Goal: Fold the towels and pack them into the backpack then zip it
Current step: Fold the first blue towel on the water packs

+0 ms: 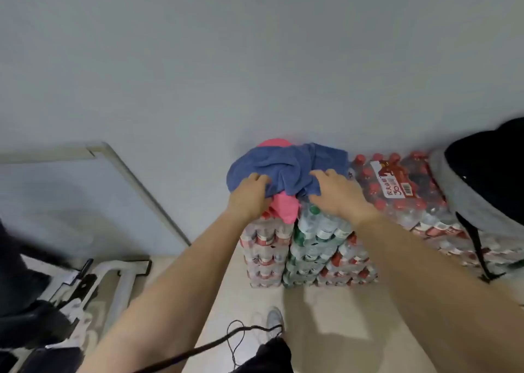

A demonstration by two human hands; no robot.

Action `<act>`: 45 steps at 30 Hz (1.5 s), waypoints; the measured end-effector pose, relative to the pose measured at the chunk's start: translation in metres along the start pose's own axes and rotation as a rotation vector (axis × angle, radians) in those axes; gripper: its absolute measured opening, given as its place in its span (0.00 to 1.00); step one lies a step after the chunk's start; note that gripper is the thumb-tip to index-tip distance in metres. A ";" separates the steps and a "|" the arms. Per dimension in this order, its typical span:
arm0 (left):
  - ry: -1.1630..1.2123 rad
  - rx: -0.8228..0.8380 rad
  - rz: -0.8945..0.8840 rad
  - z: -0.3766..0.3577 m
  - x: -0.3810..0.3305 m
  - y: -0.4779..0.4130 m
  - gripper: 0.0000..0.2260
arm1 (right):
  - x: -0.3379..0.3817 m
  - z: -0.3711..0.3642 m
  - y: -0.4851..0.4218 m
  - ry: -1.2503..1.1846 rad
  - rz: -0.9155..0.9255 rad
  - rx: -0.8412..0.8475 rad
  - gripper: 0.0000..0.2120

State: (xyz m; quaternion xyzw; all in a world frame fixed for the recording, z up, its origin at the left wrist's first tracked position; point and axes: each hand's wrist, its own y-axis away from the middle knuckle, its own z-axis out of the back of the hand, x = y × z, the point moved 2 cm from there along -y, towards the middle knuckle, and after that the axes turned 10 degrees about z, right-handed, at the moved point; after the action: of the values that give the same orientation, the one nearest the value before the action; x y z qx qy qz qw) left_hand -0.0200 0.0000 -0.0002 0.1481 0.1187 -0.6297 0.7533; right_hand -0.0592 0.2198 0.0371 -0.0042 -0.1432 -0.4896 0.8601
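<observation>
One white label (395,180) can be read. It lies on top of the shrink-wrapped pack (391,211), just right of the right hand's (338,195) fingers (326,173). Red Chinese characters run sideways along it: 农夫山, then a fourth that is blurred. Beside them stands a large "30". At the label's corner farthest from the fingers is a barcode, its digits too small to read. The bottles (266,239) stacked below the fingers wear red-and-white and green-and-white bands; their print is too blurred to make out.
</observation>
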 end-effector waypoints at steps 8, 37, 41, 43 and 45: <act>0.210 -0.022 0.031 -0.034 0.018 -0.031 0.06 | 0.014 -0.061 -0.064 -0.138 0.072 -0.062 0.26; 0.289 -0.330 0.136 0.033 -0.074 -0.066 0.06 | -0.037 0.068 -0.124 -0.593 0.398 -0.040 0.03; 0.225 -0.319 0.156 0.045 -0.076 -0.065 0.09 | -0.033 0.078 -0.127 -0.550 0.487 -0.012 0.04; 0.184 -0.294 0.130 0.047 -0.078 -0.064 0.06 | -0.028 0.088 -0.133 -0.525 0.515 -0.054 0.04; 0.171 -0.289 0.113 0.052 -0.079 -0.063 0.07 | -0.020 0.099 -0.139 -0.494 0.540 -0.073 0.04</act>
State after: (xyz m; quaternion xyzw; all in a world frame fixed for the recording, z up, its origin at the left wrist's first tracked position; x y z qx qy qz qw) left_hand -0.0962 0.0428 0.0720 0.0978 0.2630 -0.5477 0.7882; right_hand -0.2102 0.1786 0.1089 -0.1906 -0.3228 -0.2341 0.8970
